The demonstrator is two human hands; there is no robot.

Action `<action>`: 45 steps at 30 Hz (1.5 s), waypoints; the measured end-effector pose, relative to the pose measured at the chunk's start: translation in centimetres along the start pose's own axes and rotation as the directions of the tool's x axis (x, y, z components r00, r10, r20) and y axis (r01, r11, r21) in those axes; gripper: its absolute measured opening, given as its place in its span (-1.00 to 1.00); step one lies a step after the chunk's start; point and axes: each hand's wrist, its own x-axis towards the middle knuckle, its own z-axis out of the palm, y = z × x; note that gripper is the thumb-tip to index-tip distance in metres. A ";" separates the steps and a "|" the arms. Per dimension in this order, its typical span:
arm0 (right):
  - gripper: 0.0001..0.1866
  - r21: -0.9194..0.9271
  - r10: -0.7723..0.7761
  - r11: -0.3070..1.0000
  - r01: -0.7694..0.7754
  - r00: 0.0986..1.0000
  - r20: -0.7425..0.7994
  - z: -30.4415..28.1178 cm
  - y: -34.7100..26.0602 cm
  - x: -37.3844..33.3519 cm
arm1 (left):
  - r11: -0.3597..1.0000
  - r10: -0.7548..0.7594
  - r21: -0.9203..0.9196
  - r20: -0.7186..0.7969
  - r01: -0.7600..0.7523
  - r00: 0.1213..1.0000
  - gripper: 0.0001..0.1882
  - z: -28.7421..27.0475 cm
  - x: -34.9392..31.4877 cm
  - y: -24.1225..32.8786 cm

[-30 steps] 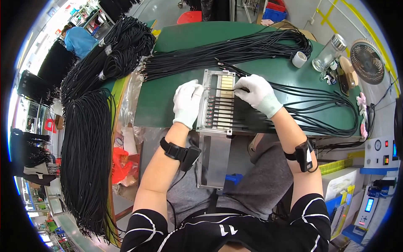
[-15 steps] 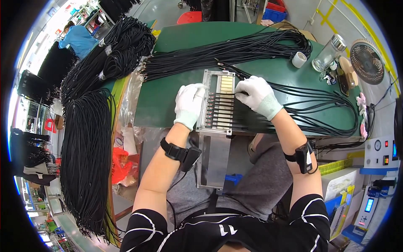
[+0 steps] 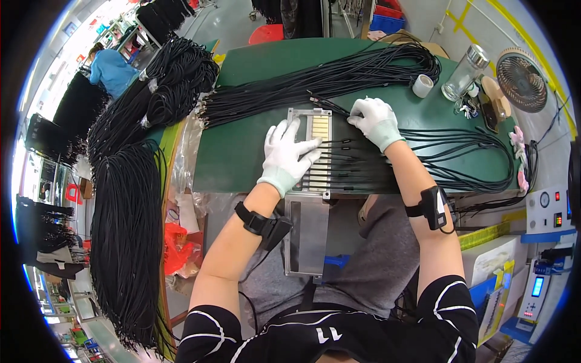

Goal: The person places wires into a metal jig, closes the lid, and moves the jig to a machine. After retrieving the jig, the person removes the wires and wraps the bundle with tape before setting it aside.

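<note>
- At a green worktable [image 3: 242, 157], a seated person in white gloves is working over a metal cable fixture [image 3: 315, 151] lying near the table's front edge, partly overhanging it toward the lap.
- Left hand [image 3: 287, 154] is lying flat on the fixture's left side, fingers spread and pressing down on its slotted face.
- Right hand [image 3: 375, 121] is resting at the fixture's upper right corner, fingers curled together over the black cables [image 3: 423, 157]; whether it is pinching a single cable cannot be told.
- Those cables are running in parallel rows from the fixture's slots out to the right, looping back along the table edge.
- Behind the fixture, a long bundle of black cables [image 3: 327, 78] is stretching across the table.
- Further bundles of black cable [image 3: 130, 242] are hanging in thick hanks to the person's left.
- Near the table's far right corner, a roll of tape [image 3: 422, 86], a clear glass bottle [image 3: 463, 74] and a small fan [image 3: 521, 78] are standing close together.
- Another person in a blue top [image 3: 112, 69] is working in the background at upper left.
</note>
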 end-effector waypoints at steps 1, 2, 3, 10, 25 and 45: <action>-0.84 0.050 0.016 0.999 -0.017 0.999 0.033 0.0 0.1 0.1 | 1.000 0.011 -0.018 -0.041 -0.012 0.999 -0.68 0.2 0.0 -0.1; -0.84 0.049 0.012 0.999 -0.014 0.999 0.034 -0.1 0.5 0.1 | 0.999 0.021 -0.037 -0.081 -0.024 0.996 -0.70 0.4 -0.1 -0.2; -0.84 0.105 -0.012 0.994 0.011 1.000 0.006 -0.4 0.9 0.0 | 0.998 0.025 -0.055 -0.122 -0.032 0.992 -0.71 0.6 -0.3 -0.3; -0.83 0.419 -0.195 0.890 0.178 0.981 -0.001 -2.0 -0.7 -0.7 | 0.858 -0.300 -0.498 -0.292 0.124 0.908 -0.78 0.7 0.5 -1.4; -0.83 0.531 -0.159 0.844 0.081 0.982 0.102 -1.3 -3.2 -1.4 | 0.891 -0.223 -0.452 -0.358 0.041 0.907 -0.75 -0.7 0.5 -1.4; -0.86 0.080 -0.306 0.949 0.305 0.952 0.008 0.5 -3.8 -1.3 | 0.926 -0.289 -0.310 -0.210 0.217 0.934 -0.75 0.4 0.5 -1.6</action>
